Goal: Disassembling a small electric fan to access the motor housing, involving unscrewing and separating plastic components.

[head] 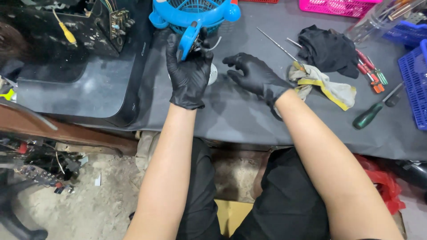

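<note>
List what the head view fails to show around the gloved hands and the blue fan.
- Blue fan: its upper part is cut off by the top edge.
- Small part in the left hand: mostly hidden by the glove's fingers.
- White object behind that hand: largely hidden, kind unclear.
- Right hand: palm faces away; whether it touches the table is unclear.
- Blue basket: cut off by the right edge.

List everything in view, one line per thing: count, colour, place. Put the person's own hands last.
small fan: one, blue, top centre of the table, its stem held in the left hand
black cloth: one, black, upper right
rag: one, grey with yellow edge, beside the right wrist
green-handled screwdriver: one, right edge
red-handled screwdrivers: a few, red and orange, right of the black cloth
metal rod: one, silver, centre
pink basket: one, top right
blue basket: one, far right
table cover: one, dark grey
left hand: black glove, gripping the fan stem
right hand: black glove, open, above the table
</note>
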